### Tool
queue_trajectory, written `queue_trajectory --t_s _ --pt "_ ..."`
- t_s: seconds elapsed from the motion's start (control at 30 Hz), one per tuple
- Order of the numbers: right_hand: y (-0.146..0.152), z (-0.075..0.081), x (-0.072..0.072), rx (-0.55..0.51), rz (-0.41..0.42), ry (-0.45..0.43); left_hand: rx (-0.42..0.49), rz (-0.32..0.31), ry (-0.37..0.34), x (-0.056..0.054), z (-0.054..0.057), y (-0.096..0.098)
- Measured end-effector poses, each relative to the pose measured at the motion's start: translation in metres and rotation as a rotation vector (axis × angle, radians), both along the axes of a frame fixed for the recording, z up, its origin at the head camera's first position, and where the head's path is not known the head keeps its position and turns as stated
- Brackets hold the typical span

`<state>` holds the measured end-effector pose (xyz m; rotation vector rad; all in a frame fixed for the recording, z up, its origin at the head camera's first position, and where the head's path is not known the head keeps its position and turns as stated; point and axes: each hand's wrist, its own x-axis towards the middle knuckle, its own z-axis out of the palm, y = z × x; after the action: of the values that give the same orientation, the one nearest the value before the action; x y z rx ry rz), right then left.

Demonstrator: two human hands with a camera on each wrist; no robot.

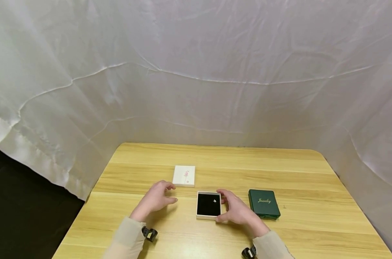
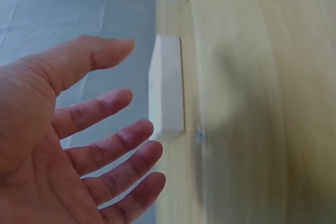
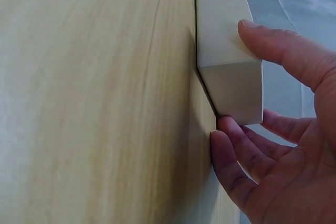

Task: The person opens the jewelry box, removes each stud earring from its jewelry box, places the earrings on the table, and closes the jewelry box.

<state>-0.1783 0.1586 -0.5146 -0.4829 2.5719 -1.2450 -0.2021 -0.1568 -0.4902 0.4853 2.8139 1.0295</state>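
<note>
A shallow white square box (image 1: 206, 217) sits on the wooden table without its lid. Its black pad (image 1: 206, 205) carries a small silver star-shaped piece (image 1: 214, 201). My right hand (image 1: 233, 209) grips the box's right end, thumb (image 3: 278, 43) on the near side and fingers toward the far corner. To the left, my left hand (image 1: 157, 198) hovers with fingers spread and holds nothing. Just beyond it lies the white lid (image 1: 184, 176), printed with a pink flower. A tiny shiny thing (image 2: 200, 134) shows near the lid in the left wrist view, too blurred to name.
A dark green case (image 1: 264, 203) marked "Jewelry" lies on the table right of my right hand. Pale cloth (image 1: 196, 100) hangs behind the table's far edge and along its sides. Something black (image 1: 27, 208) shows beyond the left edge.
</note>
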Motion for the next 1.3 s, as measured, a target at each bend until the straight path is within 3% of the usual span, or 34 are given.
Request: queue_trajectory --t_s 0.4,0.67,1.07,1.3 --pt "-0.001 0.0 0.0 -0.003 0.004 0.016 0.154 -0.108 0.082 0.003 0.0 0.041" --pt "0.0 0.0 -0.002 -0.022 0.019 0.007 0.189 -0.104 0.067 0.003 -0.006 0.074" --pt "0.0 -0.001 -0.004 -0.026 0.026 -0.032 0.043 -0.196 0.104 0.005 -0.017 0.099" --pt "0.0 0.0 -0.004 -0.05 0.034 -0.034 -0.05 -0.218 0.104 0.002 -0.022 0.107"
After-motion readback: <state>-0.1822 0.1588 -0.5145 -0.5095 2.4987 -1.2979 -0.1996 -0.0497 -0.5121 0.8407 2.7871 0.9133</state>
